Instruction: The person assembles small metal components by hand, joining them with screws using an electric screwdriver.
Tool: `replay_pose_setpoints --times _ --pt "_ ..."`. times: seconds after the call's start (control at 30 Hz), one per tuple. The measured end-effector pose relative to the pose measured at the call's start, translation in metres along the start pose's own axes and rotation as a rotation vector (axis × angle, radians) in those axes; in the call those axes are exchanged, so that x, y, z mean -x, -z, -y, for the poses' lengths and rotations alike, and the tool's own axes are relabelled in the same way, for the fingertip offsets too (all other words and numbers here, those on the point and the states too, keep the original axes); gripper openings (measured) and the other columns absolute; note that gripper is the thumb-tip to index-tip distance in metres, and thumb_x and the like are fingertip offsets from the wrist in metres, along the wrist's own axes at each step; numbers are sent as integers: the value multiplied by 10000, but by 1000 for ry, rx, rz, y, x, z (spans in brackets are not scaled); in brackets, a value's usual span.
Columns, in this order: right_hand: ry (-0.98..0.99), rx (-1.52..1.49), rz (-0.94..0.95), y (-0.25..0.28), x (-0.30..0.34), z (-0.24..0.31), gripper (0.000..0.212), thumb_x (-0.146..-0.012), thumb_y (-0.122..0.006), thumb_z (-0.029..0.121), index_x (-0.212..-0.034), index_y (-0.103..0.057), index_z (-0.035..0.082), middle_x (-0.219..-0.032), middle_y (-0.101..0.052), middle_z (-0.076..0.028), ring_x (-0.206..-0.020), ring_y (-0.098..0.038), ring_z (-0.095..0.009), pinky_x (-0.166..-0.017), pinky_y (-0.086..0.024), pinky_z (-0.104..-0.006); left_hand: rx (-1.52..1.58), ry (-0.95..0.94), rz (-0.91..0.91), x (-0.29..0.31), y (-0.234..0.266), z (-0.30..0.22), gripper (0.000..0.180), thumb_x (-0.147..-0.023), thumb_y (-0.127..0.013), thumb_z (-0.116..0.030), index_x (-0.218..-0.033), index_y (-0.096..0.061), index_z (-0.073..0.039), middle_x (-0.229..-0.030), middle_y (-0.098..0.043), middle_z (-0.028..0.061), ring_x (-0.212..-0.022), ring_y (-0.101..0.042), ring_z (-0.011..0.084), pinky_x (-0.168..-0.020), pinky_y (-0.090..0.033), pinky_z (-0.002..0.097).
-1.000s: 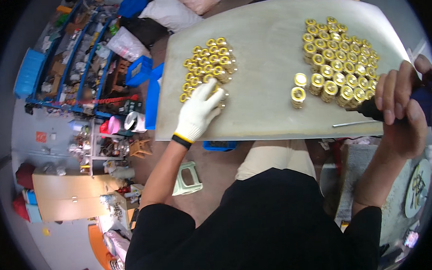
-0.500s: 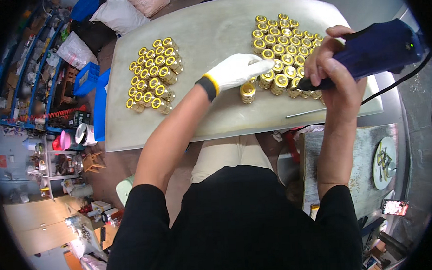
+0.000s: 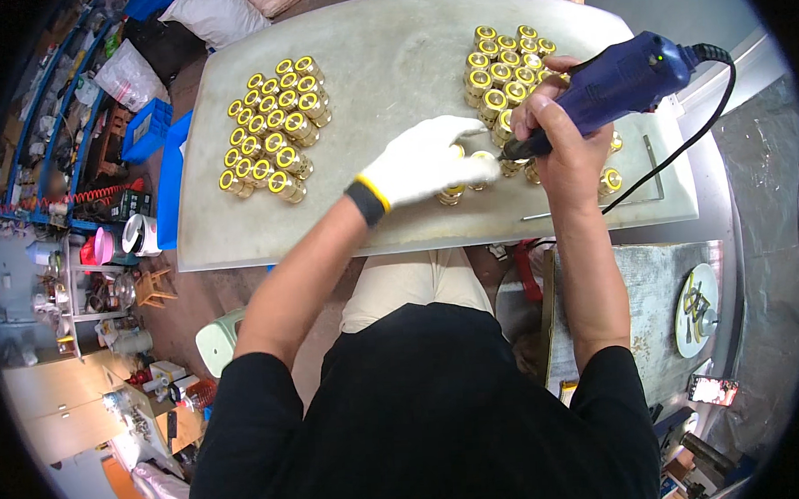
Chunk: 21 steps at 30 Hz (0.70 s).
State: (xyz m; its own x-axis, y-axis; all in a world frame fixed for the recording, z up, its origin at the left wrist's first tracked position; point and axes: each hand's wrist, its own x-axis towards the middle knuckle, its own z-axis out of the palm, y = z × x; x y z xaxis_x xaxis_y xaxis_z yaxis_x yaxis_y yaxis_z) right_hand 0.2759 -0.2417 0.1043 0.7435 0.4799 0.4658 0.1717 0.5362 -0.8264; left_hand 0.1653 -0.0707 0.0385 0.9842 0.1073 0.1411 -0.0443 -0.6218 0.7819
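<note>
Smooth pale-grey tabletop point(image 3: 383, 81) carries shiny gold metal cylinders point(image 3: 500, 72) in two clusters; I can't tell whether the white-gloved left hand point(image 3: 424, 161), partly hiding some, pinches any. Bare right hand point(image 3: 565, 126) wraps a dark-blue, rounded corded tool point(image 3: 631, 77), its tip near the glove.

Left hand point(image 3: 427, 163) (gloved) now near power tool point(image 3: 620, 84); 1 s ago, at left-side cylinders point(image 3: 275, 120).

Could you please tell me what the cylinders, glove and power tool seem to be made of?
Cylinders: probably polished brass or plated metal, given their yellow glints. Glove: likely knitted fabric, matte white and snug; weave unclear. Power tool: apparently moulded plastic, given its smooth blue, slightly glossy housing.
</note>
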Motion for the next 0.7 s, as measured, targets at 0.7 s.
replay_pose_setpoints --times 0.7 --pt "-94 30 136 -15 -3 -12 413 -902 -744 -29 -1289 -599 -38 -831 -663 -34 -680 -647 -125 -644 -526 -281 -319 -38 -457 13 -55 -20 431 -801 -858 -334 -1119 -740 -68 -1175 -728 173 -1165 -665 387 -963 -546 476"
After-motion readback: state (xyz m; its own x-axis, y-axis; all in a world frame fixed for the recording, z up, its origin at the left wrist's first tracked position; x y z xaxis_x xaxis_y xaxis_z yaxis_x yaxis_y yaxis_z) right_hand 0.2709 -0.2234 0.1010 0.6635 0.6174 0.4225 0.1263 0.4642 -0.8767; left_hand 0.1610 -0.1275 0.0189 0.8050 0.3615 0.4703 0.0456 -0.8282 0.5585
